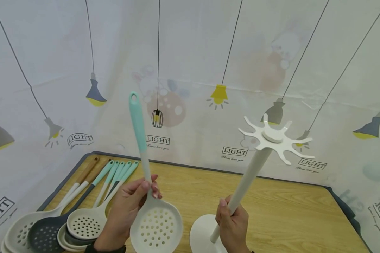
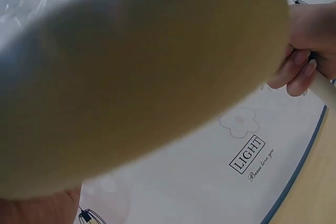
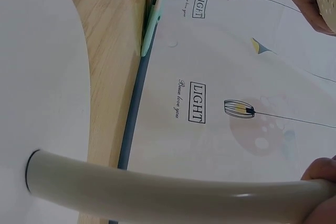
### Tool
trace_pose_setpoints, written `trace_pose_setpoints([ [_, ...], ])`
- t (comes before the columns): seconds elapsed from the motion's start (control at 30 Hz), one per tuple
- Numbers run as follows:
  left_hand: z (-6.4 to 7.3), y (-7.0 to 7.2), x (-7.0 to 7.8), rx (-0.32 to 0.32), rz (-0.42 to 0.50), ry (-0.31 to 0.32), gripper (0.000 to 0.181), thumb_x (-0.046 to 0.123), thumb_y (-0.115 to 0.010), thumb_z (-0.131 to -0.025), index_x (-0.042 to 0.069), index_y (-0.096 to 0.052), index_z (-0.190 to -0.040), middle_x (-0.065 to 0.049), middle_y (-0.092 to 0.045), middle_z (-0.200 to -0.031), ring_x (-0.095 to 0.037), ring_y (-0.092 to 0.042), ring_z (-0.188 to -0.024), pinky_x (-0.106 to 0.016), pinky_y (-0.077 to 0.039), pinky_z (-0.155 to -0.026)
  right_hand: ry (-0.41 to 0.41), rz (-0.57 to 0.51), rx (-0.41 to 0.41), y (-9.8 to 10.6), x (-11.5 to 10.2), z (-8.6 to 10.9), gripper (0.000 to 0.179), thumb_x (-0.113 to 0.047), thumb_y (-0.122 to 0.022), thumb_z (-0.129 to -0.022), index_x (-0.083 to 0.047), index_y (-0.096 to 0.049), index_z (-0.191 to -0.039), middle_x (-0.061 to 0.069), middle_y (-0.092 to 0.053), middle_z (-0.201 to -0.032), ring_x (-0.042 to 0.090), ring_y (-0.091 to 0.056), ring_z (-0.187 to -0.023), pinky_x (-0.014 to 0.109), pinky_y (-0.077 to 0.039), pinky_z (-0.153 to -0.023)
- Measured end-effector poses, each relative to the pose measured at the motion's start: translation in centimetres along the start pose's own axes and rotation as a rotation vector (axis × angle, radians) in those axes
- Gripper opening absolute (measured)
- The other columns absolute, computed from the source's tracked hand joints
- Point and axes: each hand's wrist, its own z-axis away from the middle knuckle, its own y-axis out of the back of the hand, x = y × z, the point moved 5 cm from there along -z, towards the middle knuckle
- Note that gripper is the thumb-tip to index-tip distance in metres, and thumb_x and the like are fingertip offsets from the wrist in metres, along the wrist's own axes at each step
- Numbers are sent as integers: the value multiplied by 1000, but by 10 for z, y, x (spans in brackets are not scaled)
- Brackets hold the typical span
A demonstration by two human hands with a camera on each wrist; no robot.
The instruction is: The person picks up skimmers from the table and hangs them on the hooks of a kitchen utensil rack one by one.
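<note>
A white skimmer with a round perforated head and a mint handle is upright in my left hand, head down. The thumb and fingers pinch its neck just above the head. In the left wrist view the back of the skimmer head fills much of the picture, blurred. My right hand grips the pole of a white utensil stand low down, above its round base. Several curved hooks fan out from the stand's top, with nothing hung on them. The pole leans right in the head view.
Several kitchen utensils lie at the left of the wooden table, including a white skimmer, a dark perforated turner and brown-handled tools. A printed cloth hangs behind the table's dark back edge.
</note>
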Motion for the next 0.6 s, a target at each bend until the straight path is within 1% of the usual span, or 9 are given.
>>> trace_pose_setpoints([
  [0.1, 1, -2, 1, -12, 29, -23, 31, 11, -42, -102, 17, -73, -105, 5, -66, -84, -9, -62, -84, -30, -48, -89, -8, 3, 5, 1, 1, 0, 24, 6, -40, -97, -3, -39, -75, 1, -35, -53, 6, -30, -40, 23, -26, -34],
  [0.17, 1, -5, 2, -52, 70, -47, 34, 8, -40, -102, 14, -72, -108, 4, -66, -86, -9, -61, -84, -28, -48, -88, -16, 3, 8, 1, 1, 0, 24, 5, -41, -97, -4, -40, -75, 1, -35, -53, 6, -30, -40, 23, -26, -34],
  [0.23, 2, -8, 3, -89, 96, -70, 36, 5, -38, -102, 13, -70, -115, 5, -66, -88, -9, -60, -82, -27, -48, -84, -19, 2, 10, 1, 1, 0, 25, 5, -41, -97, -4, -39, -75, 1, -35, -53, 6, -30, -40, 23, -26, -34],
  [0.33, 1, -12, 4, -123, 91, -97, 38, 3, -36, -102, 12, -69, -119, 5, -65, -88, -9, -57, -80, -26, -47, -81, -5, -7, 8, 1, 1, 0, 24, 6, -41, -97, -3, -39, -74, 1, -35, -53, 6, -30, -40, 23, -26, -34],
  [0.43, 0, -15, 4, -136, 79, -115, 38, 2, -37, -101, 12, -69, -119, 5, -64, -86, -9, -56, -79, -25, -46, -79, 9, -10, 6, 1, 1, 0, 24, 7, -41, -96, -2, -39, -74, 1, -35, -54, 6, -30, -40, 22, -26, -34],
  [0.5, 0, -17, 5, -142, 73, -127, 38, 1, -37, -101, 11, -69, -119, 5, -64, -86, -8, -55, -78, -25, -46, -78, 5, -3, 8, 1, 1, 0, 24, 7, -41, -96, -2, -39, -74, 1, -35, -54, 6, -31, -40, 22, -26, -34],
  [0.6, -1, -19, 5, -145, 55, -126, 38, 0, -38, -100, 12, -70, -118, 6, -65, -85, -8, -56, -78, -26, -46, -80, -9, 1, 16, 1, 2, 1, 24, 7, -41, -97, -2, -39, -74, 1, -35, -53, 6, -31, -40, 22, -26, -34],
])
